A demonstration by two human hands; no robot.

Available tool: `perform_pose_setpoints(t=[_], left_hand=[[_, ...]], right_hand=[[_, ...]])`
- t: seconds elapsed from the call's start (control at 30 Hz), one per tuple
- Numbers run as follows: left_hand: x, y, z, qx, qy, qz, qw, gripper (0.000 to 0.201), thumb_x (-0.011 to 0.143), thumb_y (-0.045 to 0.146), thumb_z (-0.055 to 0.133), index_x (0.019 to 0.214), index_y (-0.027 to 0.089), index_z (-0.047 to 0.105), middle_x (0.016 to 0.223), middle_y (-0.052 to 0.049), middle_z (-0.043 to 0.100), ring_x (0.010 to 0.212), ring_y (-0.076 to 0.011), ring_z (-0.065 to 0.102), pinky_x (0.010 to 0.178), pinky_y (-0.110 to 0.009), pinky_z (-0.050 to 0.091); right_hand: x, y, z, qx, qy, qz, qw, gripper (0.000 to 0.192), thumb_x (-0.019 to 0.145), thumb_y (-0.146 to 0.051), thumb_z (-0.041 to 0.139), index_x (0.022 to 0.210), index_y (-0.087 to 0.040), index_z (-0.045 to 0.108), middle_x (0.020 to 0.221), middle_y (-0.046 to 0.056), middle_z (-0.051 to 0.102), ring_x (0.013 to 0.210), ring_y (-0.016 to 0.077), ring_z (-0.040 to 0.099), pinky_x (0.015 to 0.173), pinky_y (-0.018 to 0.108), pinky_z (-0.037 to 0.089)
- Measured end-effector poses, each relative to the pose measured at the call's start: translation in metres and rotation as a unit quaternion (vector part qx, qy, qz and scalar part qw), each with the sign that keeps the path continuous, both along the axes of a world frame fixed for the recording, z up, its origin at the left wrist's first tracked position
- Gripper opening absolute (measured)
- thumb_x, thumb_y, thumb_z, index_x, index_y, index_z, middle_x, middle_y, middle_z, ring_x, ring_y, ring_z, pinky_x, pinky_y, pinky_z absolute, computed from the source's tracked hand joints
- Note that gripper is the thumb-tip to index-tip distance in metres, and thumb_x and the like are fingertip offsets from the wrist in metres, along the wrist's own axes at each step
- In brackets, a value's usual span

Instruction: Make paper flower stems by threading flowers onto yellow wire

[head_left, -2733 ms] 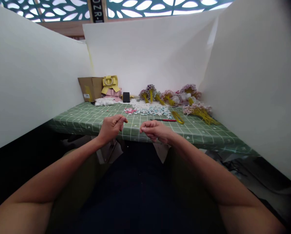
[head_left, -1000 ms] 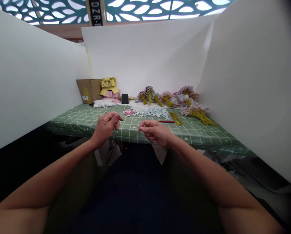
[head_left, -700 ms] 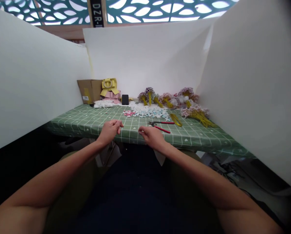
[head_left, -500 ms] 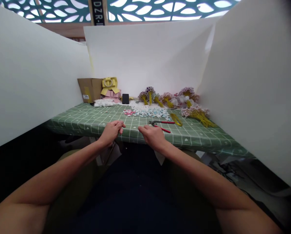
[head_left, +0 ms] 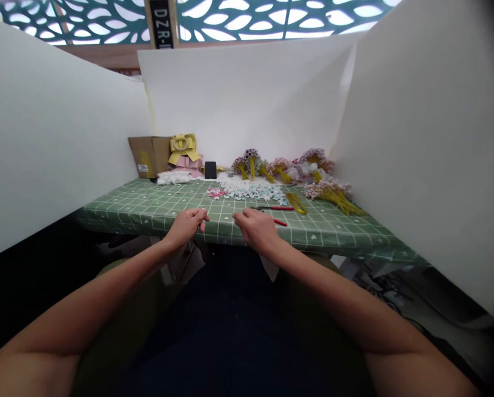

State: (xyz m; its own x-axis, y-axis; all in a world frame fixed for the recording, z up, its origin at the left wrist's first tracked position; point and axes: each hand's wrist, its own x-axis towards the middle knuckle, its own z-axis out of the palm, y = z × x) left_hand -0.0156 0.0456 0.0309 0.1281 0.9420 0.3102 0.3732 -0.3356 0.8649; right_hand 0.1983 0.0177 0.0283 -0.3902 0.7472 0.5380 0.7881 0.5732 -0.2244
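At the front edge of the table, my left hand (head_left: 188, 225) is closed, its thumb and fingertips pressed together. Opposite it, a short gap away, my right hand (head_left: 257, 227) is pinched too, knuckles up. Whatever either hand may hold is too small or thin to make out. Just behind my right hand lie red-handled pliers (head_left: 280, 208), their jaws partly hidden by it. Further back is a loose spread of small white and pale blue flower-shaped pieces (head_left: 255, 190), with a few pink pieces (head_left: 216, 193) at its left end.
A coil of yellow-green wire (head_left: 296, 203) lies right of the pliers. Bundles of artificial stamens (head_left: 332, 196) lie at the right and back. Back left are a cardboard box (head_left: 149, 156), a yellow bow (head_left: 183, 146) and a dark phone-like object (head_left: 210, 170). White panels (head_left: 247, 99) enclose the table.
The view has shifted slightly. My right hand now covers more of the pliers' jaws. Both hands stay pinched, about the same distance apart.
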Motion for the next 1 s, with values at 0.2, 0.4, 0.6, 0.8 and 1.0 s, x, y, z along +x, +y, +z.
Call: perform_pose_setpoints(t=[0.2, 0.4, 0.6, 0.8, 1.0], left_hand=[[-0.005, -0.010, 0.016, 0.056, -0.040, -0.040, 0.997, 0.032, 0.087, 0.043, 0.051, 0.079, 0.014, 0.063, 0.053, 0.002, 0.055, 0.040, -0.0060, 0.035, 0.041, -0.020, 0.026], [-0.016, -0.023, 0.045, 0.193, -0.002, -0.082, 0.978, 0.031, 0.087, 0.039, 0.054, 0.072, 0.014, 0.063, 0.048, 0.001, 0.054, 0.046, -0.0076, 0.044, 0.048, -0.020, 0.035], [-0.010, -0.004, 0.021, -0.031, -0.093, -0.083, 0.992, 0.032, 0.089, 0.043, 0.050, 0.081, 0.014, 0.062, 0.057, 0.001, 0.058, 0.035, -0.0032, 0.028, 0.035, -0.018, 0.020], [-0.009, -0.004, 0.020, -0.049, -0.159, -0.124, 0.978, 0.026, 0.090, 0.038, 0.051, 0.090, 0.016, 0.065, 0.071, 0.000, 0.059, 0.037, -0.0011, 0.030, 0.035, -0.018, 0.023], [-0.007, -0.004, 0.019, -0.011, -0.156, -0.075, 0.985, 0.022, 0.085, 0.034, 0.058, 0.084, 0.014, 0.067, 0.070, -0.001, 0.058, 0.038, -0.0012, 0.033, 0.035, -0.018, 0.024]], right_hand=[[0.005, -0.005, 0.012, -0.102, 0.129, 0.082, 0.983, 0.015, 0.087, -0.022, 0.047, 0.079, -0.016, 0.058, 0.059, -0.001, 0.045, 0.053, 0.0094, 0.036, 0.052, 0.024, 0.025], [0.010, -0.008, 0.022, -0.521, 0.335, 0.312, 0.720, 0.019, 0.085, -0.037, 0.056, 0.086, -0.019, 0.053, 0.045, -0.013, 0.018, 0.036, 0.0040, 0.008, 0.034, 0.017, 0.015], [0.000, -0.003, 0.006, -0.471, 0.409, 0.184, 0.760, 0.024, 0.082, -0.038, 0.061, 0.075, -0.017, 0.052, 0.046, -0.012, 0.025, 0.036, 0.0024, 0.015, 0.033, 0.015, 0.015], [0.006, -0.001, 0.009, -0.444, 0.398, 0.168, 0.785, 0.026, 0.080, -0.041, 0.062, 0.076, -0.018, 0.052, 0.048, -0.011, 0.026, 0.039, 0.0036, 0.018, 0.035, 0.017, 0.016], [0.003, 0.001, 0.005, -0.307, 0.269, 0.109, 0.906, 0.021, 0.087, -0.037, 0.049, 0.081, -0.018, 0.055, 0.053, -0.007, 0.033, 0.045, 0.0077, 0.029, 0.046, 0.021, 0.024]])
